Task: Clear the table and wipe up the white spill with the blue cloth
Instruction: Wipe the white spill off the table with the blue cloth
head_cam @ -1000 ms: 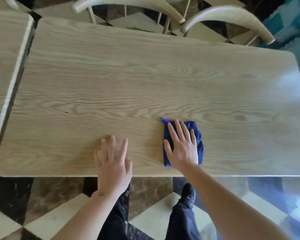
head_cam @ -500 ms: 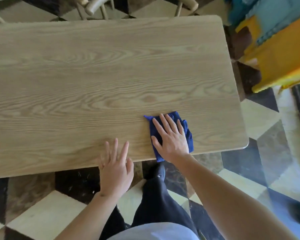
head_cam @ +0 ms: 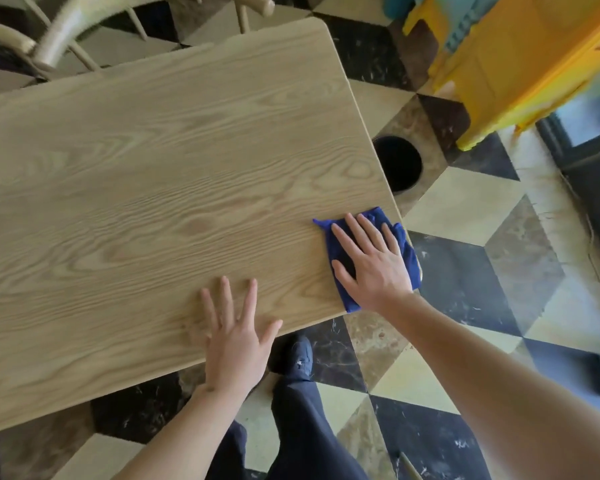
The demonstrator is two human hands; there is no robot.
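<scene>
The blue cloth [head_cam: 410,259] lies crumpled at the near right corner of the light wooden table [head_cam: 153,185], and part of it hangs over the edge. My right hand [head_cam: 371,265] presses flat on it with the fingers spread, covering most of it. On the bare wood near the front edge, left of the cloth, my left hand [head_cam: 236,341] rests flat with its fingers apart and holds nothing. I see no white spill and no other objects on the tabletop.
A round black bin [head_cam: 399,164] stands on the floor just past the table's right edge. Yellow and teal plastic furniture [head_cam: 516,64] stands at the far right. Pale wooden chairs [head_cam: 66,26] sit behind the table. My dark shoe [head_cam: 297,355] is on the checkered floor.
My right hand has slid the blue cloth rightward along the front of the table to its right corner. My left hand followed along the front edge, and my view has turned right.
</scene>
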